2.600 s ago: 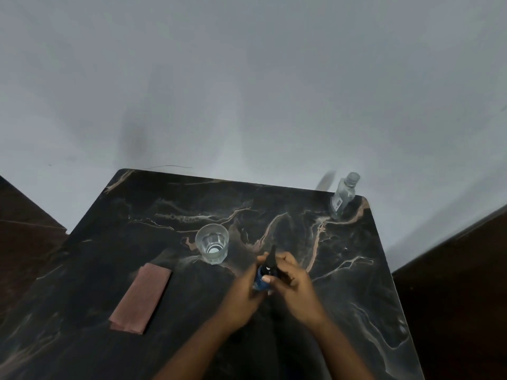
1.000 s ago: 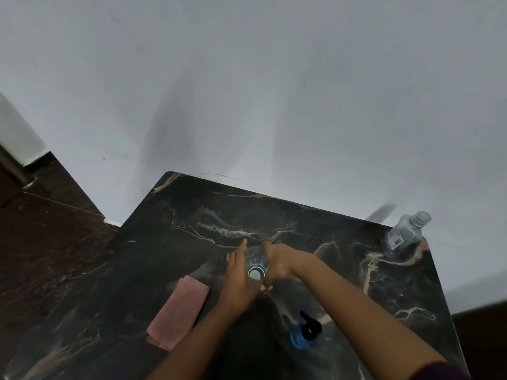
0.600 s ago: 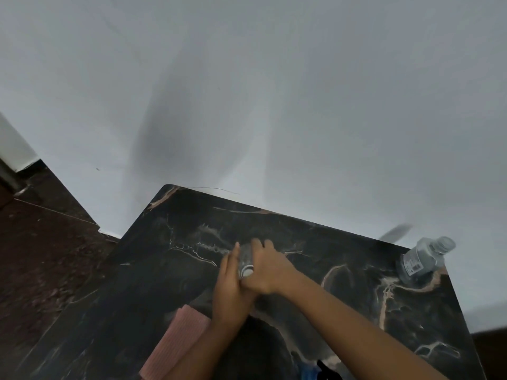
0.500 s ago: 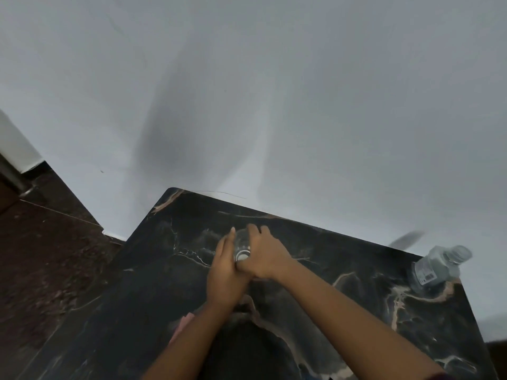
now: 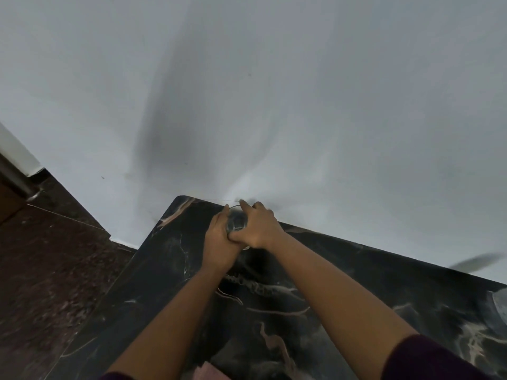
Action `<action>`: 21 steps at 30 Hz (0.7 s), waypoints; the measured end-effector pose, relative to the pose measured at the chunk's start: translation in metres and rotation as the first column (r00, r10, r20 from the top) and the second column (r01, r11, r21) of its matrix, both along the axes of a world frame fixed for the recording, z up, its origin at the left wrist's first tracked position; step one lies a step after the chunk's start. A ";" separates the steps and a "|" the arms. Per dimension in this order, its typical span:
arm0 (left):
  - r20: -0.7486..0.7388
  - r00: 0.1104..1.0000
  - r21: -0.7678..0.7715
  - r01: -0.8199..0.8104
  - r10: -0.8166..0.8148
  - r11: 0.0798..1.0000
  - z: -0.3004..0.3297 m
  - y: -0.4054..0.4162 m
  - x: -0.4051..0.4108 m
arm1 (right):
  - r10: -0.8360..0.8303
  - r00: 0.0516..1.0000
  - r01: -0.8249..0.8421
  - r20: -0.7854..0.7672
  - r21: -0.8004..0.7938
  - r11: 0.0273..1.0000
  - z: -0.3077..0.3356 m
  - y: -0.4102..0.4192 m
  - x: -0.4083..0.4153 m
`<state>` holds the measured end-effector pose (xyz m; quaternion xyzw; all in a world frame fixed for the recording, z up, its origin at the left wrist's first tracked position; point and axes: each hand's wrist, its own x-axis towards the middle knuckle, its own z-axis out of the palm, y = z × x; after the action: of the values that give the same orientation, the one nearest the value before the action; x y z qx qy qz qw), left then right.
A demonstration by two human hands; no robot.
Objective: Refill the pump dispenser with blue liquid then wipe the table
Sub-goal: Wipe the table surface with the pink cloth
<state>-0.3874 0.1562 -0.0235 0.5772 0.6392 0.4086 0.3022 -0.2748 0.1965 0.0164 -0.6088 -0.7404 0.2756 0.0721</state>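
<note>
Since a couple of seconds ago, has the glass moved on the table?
Yes. The glass, held in both hands, has gone from the table's middle to its far left corner by the wall.

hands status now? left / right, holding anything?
Left hand: cupped against the glass, holding it.
Right hand: fingers curled round the same glass.

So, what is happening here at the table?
A person holds a clear glass between both hands near the far left corner of the dark marble table, close to the white wall. The left hand wraps one side and the right hand curls over the other. A corner of a pink cloth shows at the bottom edge. The pump dispenser is out of view, so the refill cannot be judged.
</note>
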 end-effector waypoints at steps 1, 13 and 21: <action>0.000 1.000 0.000 -0.012 0.012 1.000 -0.001 0.001 0.000 | 0.011 1.000 -0.011 0.008 -0.005 1.000 -0.001 0.002 -0.001; -0.213 0.977 -0.004 -0.006 0.005 1.000 0.040 -0.029 0.014 | 0.051 0.996 -0.042 0.069 -0.127 0.991 0.052 -0.020 0.012; 0.263 0.964 0.024 0.038 -0.043 0.999 0.079 -0.185 0.068 | -0.117 0.891 0.091 -0.438 -0.080 0.993 0.160 -0.162 0.131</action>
<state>-0.3192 -0.0289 0.0552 0.5336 0.5775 0.4815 0.3872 -0.1441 0.0343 0.1768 -0.5708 -0.6630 0.4235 0.2351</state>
